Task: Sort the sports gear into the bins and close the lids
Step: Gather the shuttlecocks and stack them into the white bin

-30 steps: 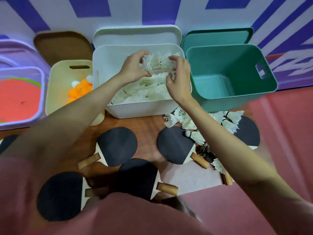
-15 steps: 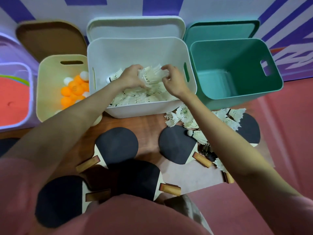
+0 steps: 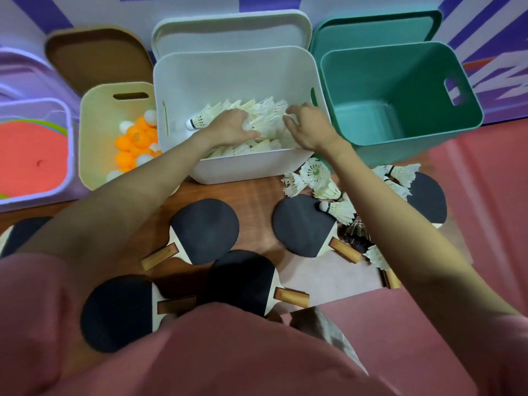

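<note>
Both hands down inside the white bin (image 3: 251, 167), on top of the heap of shuttlecocks (image 3: 265, 110). Left hand (image 3: 231, 128) lying palm-down over the feathers, fingers loosely bent across the pile, pressing rather than pinching. Right hand (image 3: 311, 124) at the heap's right edge, fingers curved with tips among the feathers; cannot tell whether its grip closes on any one of them.

More shuttlecocks still loose on the table (image 3: 257, 195) – a cluster (image 3: 314, 178) just in front of the white bin, some resting on a black paddle (image 3: 303, 224), others further right beside the teal bin (image 3: 400, 92), which stands with nothing in it. Several paddles flat on the table, handles pointing various ways. Orange and white balls (image 3: 134, 141) already in the cream bin (image 3: 97, 132). All lids off, leaning behind the bins.

Judged by look: very light, feather skirts springy but easily crushed or bent, cork noses the only firm part. Best gathered loosely in a cupped handful or pinched at the cork – no squeezing across the skirt. Paddles stiff and flat; handle the natural hold.
</note>
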A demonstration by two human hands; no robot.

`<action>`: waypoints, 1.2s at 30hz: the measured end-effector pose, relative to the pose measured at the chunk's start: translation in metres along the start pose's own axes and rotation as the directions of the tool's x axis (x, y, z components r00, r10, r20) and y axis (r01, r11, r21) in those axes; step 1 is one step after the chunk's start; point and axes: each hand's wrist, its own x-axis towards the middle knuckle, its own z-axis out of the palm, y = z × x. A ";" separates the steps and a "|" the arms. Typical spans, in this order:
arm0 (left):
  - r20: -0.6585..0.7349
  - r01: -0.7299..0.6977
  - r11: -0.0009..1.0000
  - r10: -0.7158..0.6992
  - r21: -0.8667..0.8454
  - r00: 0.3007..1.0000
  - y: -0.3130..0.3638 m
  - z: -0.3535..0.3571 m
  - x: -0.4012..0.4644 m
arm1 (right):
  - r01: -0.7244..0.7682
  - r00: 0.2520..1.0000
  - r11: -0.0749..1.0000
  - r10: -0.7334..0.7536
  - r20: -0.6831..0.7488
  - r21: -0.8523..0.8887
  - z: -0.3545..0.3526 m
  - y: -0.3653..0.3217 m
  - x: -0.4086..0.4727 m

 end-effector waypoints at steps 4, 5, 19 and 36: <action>-0.106 -0.013 1.000 0.011 -0.016 0.994 0.016 0.004 -0.021 | 0.163 0.954 0.968 -0.106 -0.279 0.191 -0.010 0.022 -0.060; -0.176 -0.043 0.998 0.037 -0.035 0.984 0.024 0.007 -0.031 | 0.187 0.939 0.959 -0.110 -0.324 0.214 -0.011 0.030 -0.077; -0.093 -0.382 0.923 0.384 0.046 0.918 0.126 0.161 -0.085 | -0.156 0.979 0.954 0.184 -0.089 0.254 0.042 0.169 -0.243; 0.065 -0.264 0.850 0.264 0.455 0.962 0.168 0.226 -0.049 | -0.189 0.982 0.946 0.178 0.063 0.262 0.062 0.174 -0.223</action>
